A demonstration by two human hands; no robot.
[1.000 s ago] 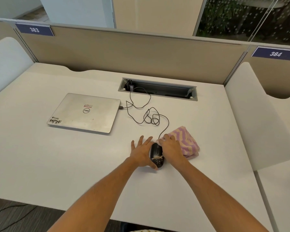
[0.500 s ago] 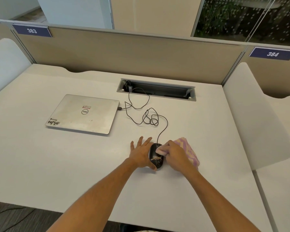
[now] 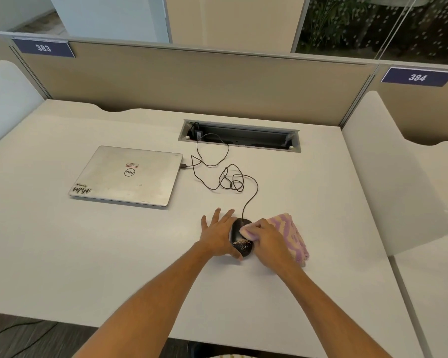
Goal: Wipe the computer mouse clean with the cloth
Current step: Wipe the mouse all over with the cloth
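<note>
Black mouse (image 3: 239,239) lies lengthwise, cable end pointing away. Left hand (image 3: 219,235) flat, fingers spread, bracing its side. Right hand (image 3: 265,240) clamps cloth (image 3: 290,236) onto it.

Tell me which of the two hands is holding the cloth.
The right hand grips the pink-and-purple striped cloth and presses it on the black mouse. The left hand lies flat, fingers spread, bracing the mouse's left side.

A white desk (image 3: 88,254) carries a closed laptop (image 3: 126,175), a wired mouse (image 3: 239,241) and a striped cloth (image 3: 292,236).
</note>
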